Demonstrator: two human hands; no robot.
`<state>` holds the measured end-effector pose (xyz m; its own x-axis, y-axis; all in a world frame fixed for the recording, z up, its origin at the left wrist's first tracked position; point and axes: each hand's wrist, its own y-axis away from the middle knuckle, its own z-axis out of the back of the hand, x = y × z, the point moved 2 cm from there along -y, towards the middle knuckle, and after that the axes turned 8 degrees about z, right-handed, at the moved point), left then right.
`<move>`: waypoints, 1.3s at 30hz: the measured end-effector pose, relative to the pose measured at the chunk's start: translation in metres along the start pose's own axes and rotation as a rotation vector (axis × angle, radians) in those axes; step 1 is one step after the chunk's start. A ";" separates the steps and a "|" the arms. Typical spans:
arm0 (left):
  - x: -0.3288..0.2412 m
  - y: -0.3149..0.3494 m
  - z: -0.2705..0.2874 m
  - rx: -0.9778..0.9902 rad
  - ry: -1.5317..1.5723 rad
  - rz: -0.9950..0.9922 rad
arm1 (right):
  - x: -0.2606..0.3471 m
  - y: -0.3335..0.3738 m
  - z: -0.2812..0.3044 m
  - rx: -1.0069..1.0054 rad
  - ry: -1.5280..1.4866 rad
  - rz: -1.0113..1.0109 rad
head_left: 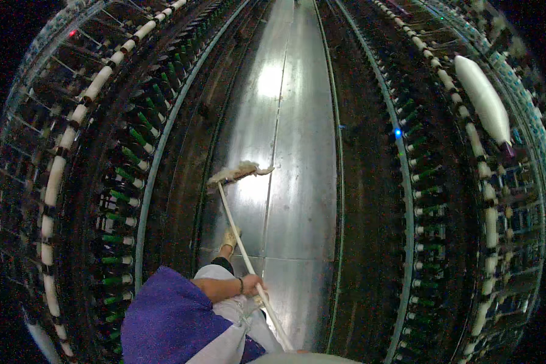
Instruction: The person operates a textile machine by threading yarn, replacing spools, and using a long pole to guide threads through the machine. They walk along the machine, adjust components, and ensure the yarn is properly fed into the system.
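A long-handled dust mop (227,209) slants across the lower middle of the view. Its fluffy, greyish-cream head (241,172) lies on the floor ahead, left of the middle seam. My left hand (253,285) is closed around the pale handle, with a dark band at its wrist and a purple sleeve behind it. The handle's near end runs down to the lower edge. Only a sliver of skin, probably my right hand (297,351), shows there; its fingers are hidden.
Shiny metal floor plates (303,200) form a narrow aisle. Spinning machines line both sides, with green-and-white bobbins (127,176) on the left and white rollers (491,224) on the right. A large white yarn package (484,97) hangs at right. My shoe (230,238) shows behind the mop head.
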<state>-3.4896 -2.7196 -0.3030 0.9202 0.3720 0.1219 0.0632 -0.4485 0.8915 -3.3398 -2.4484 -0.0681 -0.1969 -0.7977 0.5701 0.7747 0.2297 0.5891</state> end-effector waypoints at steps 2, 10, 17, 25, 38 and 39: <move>-0.051 0.011 0.028 0.016 -0.061 0.047 | 0.029 -0.050 -0.023 0.067 -0.140 -0.091; -0.312 0.022 0.071 0.016 -0.441 -0.309 | 0.213 -0.232 -0.002 0.195 -0.893 -0.557; -0.520 0.059 0.010 0.060 -0.557 -0.721 | 0.272 -0.395 0.069 -0.123 -0.100 0.078; -0.268 0.047 -0.089 0.594 -0.075 -0.211 | 0.166 -0.184 0.176 0.070 0.086 -0.248; -0.498 0.029 -0.099 -0.106 -0.117 -0.334 | 0.222 -0.394 0.182 0.228 -0.583 -0.491; -0.529 0.036 -0.097 -0.100 -0.073 -0.374 | 0.243 -0.432 0.189 0.171 -0.692 -0.256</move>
<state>-4.0116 -2.8538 -0.2929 0.8663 0.4339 -0.2473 0.3644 -0.2106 0.9071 -3.8358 -2.6356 -0.0756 -0.7340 -0.3184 0.5999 0.5612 0.2133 0.7998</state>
